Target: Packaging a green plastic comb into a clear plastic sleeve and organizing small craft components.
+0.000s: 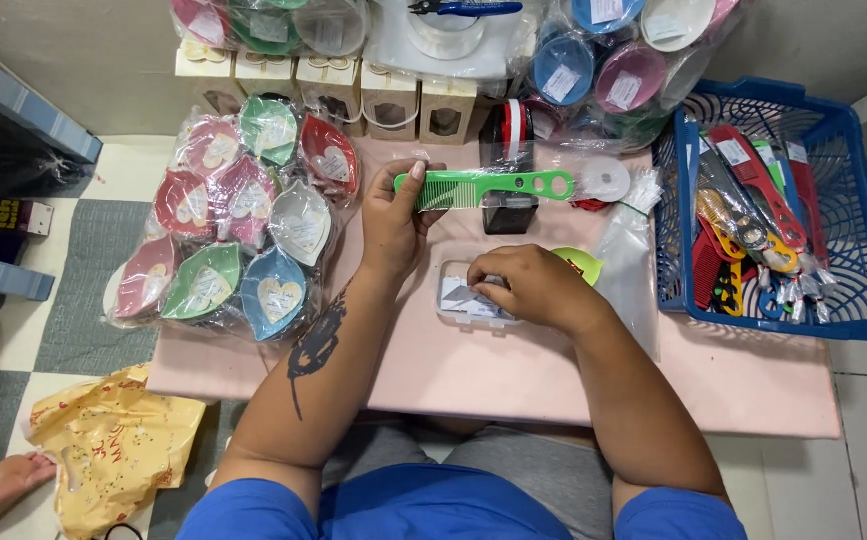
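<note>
My left hand [393,222] holds a green comb [483,188] by its toothed end, level above the pink table [473,375]. The comb's handle with round holes points right. My right hand [531,288] rests with its fingers in a small clear plastic box [458,303] of small tags or stickers in the middle of the table. A green comb or dish edge [581,264] shows just behind my right hand. A clear plastic sleeve [625,262] lies to the right of it.
A bag of leaf-shaped dishes [238,230] covers the table's left. A blue basket [858,300] of packed combs stands at the right. Small cardboard boxes [358,100], bagged bowls [613,60] and a black-red item [506,135] line the back. A yellow bag [108,445] lies on the floor.
</note>
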